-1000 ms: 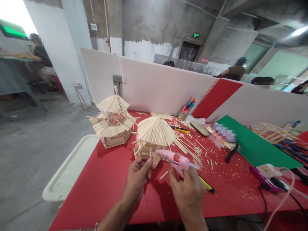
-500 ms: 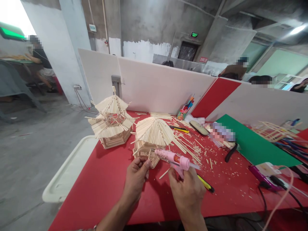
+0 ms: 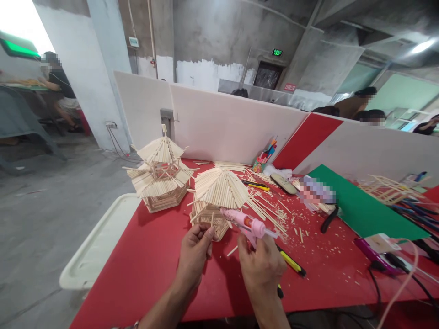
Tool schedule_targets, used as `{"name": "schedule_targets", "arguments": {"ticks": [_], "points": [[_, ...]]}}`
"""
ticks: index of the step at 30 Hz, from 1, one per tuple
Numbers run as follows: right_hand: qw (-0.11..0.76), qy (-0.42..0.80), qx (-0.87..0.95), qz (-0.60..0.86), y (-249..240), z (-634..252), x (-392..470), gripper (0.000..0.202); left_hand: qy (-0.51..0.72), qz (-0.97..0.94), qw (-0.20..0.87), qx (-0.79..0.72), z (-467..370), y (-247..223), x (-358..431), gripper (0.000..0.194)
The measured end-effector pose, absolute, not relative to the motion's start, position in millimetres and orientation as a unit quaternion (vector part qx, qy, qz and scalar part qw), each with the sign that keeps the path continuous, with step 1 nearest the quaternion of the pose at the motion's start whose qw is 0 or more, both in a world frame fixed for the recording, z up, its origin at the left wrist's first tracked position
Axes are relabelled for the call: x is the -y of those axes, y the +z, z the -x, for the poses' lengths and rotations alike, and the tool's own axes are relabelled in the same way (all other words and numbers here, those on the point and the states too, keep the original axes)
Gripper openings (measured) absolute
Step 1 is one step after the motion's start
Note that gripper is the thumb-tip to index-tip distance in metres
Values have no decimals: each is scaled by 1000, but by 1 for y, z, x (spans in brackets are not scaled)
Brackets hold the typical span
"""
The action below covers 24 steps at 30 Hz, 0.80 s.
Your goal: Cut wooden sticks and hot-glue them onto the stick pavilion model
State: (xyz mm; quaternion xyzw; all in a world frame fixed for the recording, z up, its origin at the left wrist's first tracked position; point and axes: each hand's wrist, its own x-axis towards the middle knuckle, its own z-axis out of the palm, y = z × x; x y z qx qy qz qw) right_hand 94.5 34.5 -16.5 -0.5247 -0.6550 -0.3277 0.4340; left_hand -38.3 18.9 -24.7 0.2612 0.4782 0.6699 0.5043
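Pink glue gun (image 3: 245, 221) and thin wooden stick (image 3: 212, 220) held before a small stick-built pavilion (image 3: 221, 188)

The left hand (image 3: 195, 250) is closed in a pinch, thumb against the curled fingers, with the stick gripped near its lower end and standing almost upright. The right hand (image 3: 262, 264) is wrapped around the glue gun's handle; whether the trigger is pressed cannot be told. The gun's nozzle points left, its tip near the top of the stick, and both are in front of the pavilion's open lower part, just below the sloping roof. Whether nozzle and stick touch is too small to tell.

The pavilion stands on a red tabletop (image 3: 137, 274), directly beyond the two hands. To its left, near the table's edge, stands a two-tiered pavilion (image 3: 162, 176) with a finial on its upper roof. Loose sticks (image 3: 265, 211) fan out to the right of the nearer pavilion, among scattered chips. A yellow-and-black knife (image 3: 291, 262) lies just beside the right hand, partly hidden by it. Farther back, a cup of pens (image 3: 259, 163) stands near a pale partition (image 3: 219, 125). A green board (image 3: 363, 205) lies toward the right, with a power strip (image 3: 370, 259) in front of it.
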Motion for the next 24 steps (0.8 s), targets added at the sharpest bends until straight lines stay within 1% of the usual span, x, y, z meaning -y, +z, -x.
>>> {"name": "schedule_targets", "arguments": {"ticks": [6,20,24], "points": [[420,-330,665,522,-20,-94,-35,11,667,-261,507,-479,41,-27,-18,28],[420,-331,665,522,-21,-97,-34,23,661,-274,511,-477,42,-36,-18,29],[417,-331,664,525,-21,-98,-34,23,663,-263,509,-481,41,-36,-17,29]]}}
